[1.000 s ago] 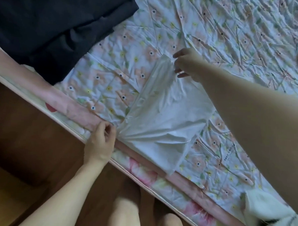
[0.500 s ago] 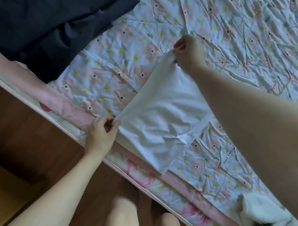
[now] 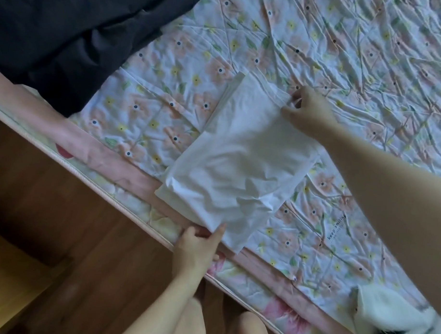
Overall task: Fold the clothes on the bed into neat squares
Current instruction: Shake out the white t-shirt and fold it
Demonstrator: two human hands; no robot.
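Observation:
A white garment (image 3: 239, 162) lies flat on the flowered bed sheet (image 3: 343, 46) as a rough rectangle, its near end hanging over the pink bed edge. My left hand (image 3: 199, 246) pinches the near edge of the white garment at the bed's rim. My right hand (image 3: 309, 110) pinches its far right corner, fingers curled round the cloth. A dark navy folded garment (image 3: 69, 36) fills the top left of the bed.
A white and black garment (image 3: 394, 320) lies crumpled at the bottom right corner of the bed. The pink bed edge (image 3: 114, 160) runs diagonally. Brown wooden floor (image 3: 49, 236) lies below, and my knees show at the bottom.
The white garment went from a bunched triangle to a flat rectangle. My right hand moved right along its far edge. My left hand slid right along the bed rim to the near edge.

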